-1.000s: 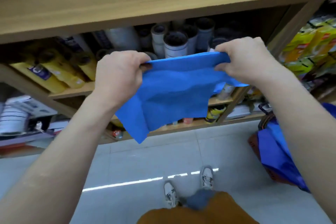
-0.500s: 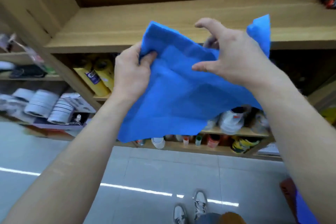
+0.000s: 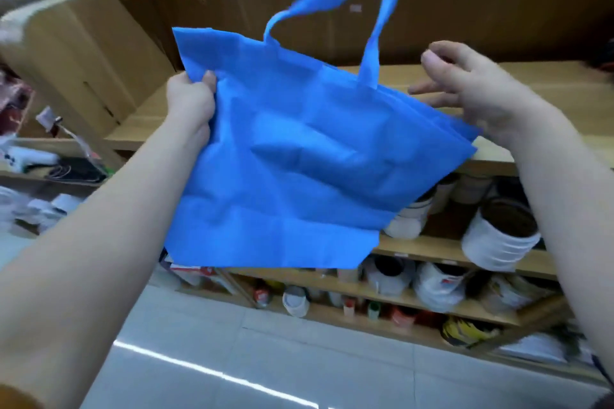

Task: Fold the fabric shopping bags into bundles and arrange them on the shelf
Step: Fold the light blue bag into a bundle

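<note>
In front of a light wooden shelf (image 3: 548, 86), a flat blue non-woven fabric shopping bag (image 3: 312, 159) is held up in the air at about the height of the shelf board and clear of it. The bag hangs spread out, creased across its middle, with its top edge tilted down to the right and its bottom edge loose above the lower shelves. Its long blue handle strap (image 3: 387, 10) stands upward and runs out of the top of the view, blurred.

The left hand (image 3: 191, 103) holds the bag's upper left corner. Its grip is clamped on the fabric, with the thumb (image 3: 209, 78) on the near face and the other fingers hidden behind. The right hand (image 3: 475, 93) is just beside the bag's upper right corner. Its grip is apart, the fingers spread and reaching left over the shelf board. Whether the palm touches the fabric cannot be told.

Behind the bag's lower right corner, white cylindrical rolls (image 3: 501, 236) lie on a lower wooden shelf, and small bottles and packets fill the shelf below that. A tan side panel (image 3: 83, 53) stands at the left end of the shelf. Pale grey floor tiles (image 3: 265, 359) lie below, crossed by a bright streak of reflected light.
</note>
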